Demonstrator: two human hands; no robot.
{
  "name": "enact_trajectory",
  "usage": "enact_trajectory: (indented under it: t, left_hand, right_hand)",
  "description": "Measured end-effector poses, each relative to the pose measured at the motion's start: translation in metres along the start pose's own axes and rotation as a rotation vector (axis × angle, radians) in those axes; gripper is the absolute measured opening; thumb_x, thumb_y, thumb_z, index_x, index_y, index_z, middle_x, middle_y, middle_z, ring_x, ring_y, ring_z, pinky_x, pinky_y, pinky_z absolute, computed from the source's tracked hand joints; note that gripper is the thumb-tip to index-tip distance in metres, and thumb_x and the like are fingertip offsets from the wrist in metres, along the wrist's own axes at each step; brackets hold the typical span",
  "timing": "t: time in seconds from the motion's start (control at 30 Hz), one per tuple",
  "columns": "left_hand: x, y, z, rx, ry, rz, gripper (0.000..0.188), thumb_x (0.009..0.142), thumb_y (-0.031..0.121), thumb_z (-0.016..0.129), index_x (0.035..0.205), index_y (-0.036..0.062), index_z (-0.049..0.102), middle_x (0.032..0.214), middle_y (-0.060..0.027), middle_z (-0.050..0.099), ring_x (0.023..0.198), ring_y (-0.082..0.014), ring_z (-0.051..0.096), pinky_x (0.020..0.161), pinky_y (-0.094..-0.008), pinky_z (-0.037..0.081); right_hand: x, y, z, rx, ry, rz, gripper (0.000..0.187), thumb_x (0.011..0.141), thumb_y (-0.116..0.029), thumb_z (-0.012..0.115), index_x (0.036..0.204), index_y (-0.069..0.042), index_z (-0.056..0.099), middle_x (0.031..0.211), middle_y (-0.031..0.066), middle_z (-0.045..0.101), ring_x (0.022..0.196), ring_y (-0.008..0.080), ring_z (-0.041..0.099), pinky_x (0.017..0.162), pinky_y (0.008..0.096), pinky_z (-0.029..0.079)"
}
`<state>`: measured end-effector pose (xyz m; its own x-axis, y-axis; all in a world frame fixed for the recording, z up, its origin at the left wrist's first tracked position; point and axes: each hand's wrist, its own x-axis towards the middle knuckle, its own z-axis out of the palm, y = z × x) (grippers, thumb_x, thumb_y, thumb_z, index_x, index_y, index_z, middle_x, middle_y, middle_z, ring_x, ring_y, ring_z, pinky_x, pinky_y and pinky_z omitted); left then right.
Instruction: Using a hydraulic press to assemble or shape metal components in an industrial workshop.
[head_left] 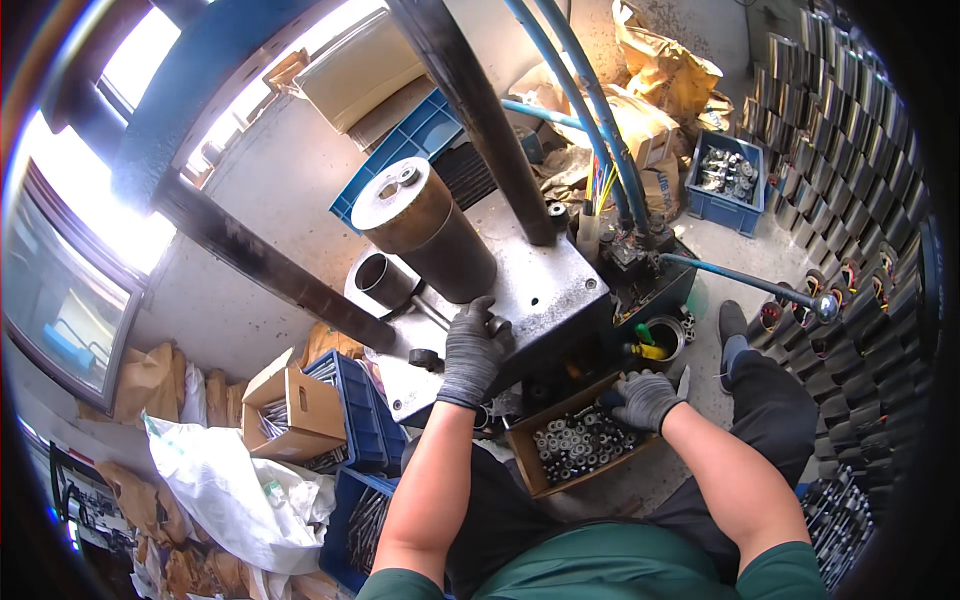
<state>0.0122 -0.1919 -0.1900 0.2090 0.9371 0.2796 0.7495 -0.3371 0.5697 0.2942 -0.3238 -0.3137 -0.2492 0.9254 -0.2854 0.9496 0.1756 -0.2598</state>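
Fingers of left hand [473, 350] curled on steel plate [540, 290], right hand [645, 398] closed in brown cardboard box [580, 445]

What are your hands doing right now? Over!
Left hand gloved, on a small part on the press table. Right hand gloved, at the cardboard box of metal rings. Nothing between them.

Concrete floor [300, 190] (sunlit) beside bright windows [70, 270].
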Motion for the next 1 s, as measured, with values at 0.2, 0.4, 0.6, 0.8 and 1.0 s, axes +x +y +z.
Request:
enact_trajectory:
  t: [0.2,0.4,0.6,0.8,1.0]
  left_hand:
    - [0.004,0.022,0.001,-0.263,0.123,0.053,0.052,0.083,0.011,0.083,0.131,0.0049,0.063,0.119,-0.0161,0.065,0.105,-0.0309,0.066,0.090,-0.0432,0.056]
    - [-0.002,-0.008,0.010,-0.109,0.202,0.018,0.061,0.083,0.021,0.088,0.133,-0.0003,0.061,0.118,-0.0183,0.065,0.107,-0.0283,0.065,0.093,-0.0419,0.055]
    - [-0.002,0.001,0.036,-0.229,0.055,-0.113,0.054,0.091,0.009,0.081,0.138,0.0037,0.055,0.103,-0.0088,0.067,0.091,-0.0164,0.068,0.079,-0.0308,0.059]
    - [0.001,0.011,0.029,-0.317,0.107,-0.254,0.049,0.091,0.015,0.078,0.137,0.0100,0.061,0.083,-0.0112,0.068,0.075,-0.0239,0.067,0.076,-0.0384,0.056]
    - [-0.008,0.021,0.020,-0.161,0.097,-0.135,0.048,0.088,0.014,0.080,0.134,0.0103,0.064,0.094,-0.0163,0.074,0.087,-0.0307,0.074,0.081,-0.0429,0.058]
  right_hand:
    - [-0.001,0.004,0.001,0.001,-0.028,0.020,0.061,0.086,-0.051,0.072,0.133,-0.012,0.065,0.126,0.0173,0.067,0.118,0.0355,0.063,0.098,0.0522,0.051]
    - [-0.004,0.000,-0.007,0.033,0.032,0.050,0.062,0.085,-0.051,0.074,0.133,-0.012,0.063,0.127,0.0168,0.066,0.120,0.0356,0.062,0.099,0.0528,0.051]
    - [0.001,0.004,-0.008,0.104,0.151,0.008,0.067,0.084,-0.053,0.074,0.135,-0.011,0.063,0.126,0.0183,0.066,0.119,0.0373,0.062,0.101,0.0521,0.049]
    - [0.006,0.008,-0.009,0.134,0.327,-0.089,0.056,0.086,-0.049,0.073,0.124,-0.008,0.069,0.116,0.0208,0.068,0.116,0.0391,0.063,0.101,0.0518,0.049]
    - [-0.009,-0.005,-0.047,0.251,0.491,-0.196,0.035,0.088,-0.030,0.072,0.113,-0.005,0.070,0.104,0.0212,0.069,0.105,0.0405,0.066,0.093,0.0504,0.053]
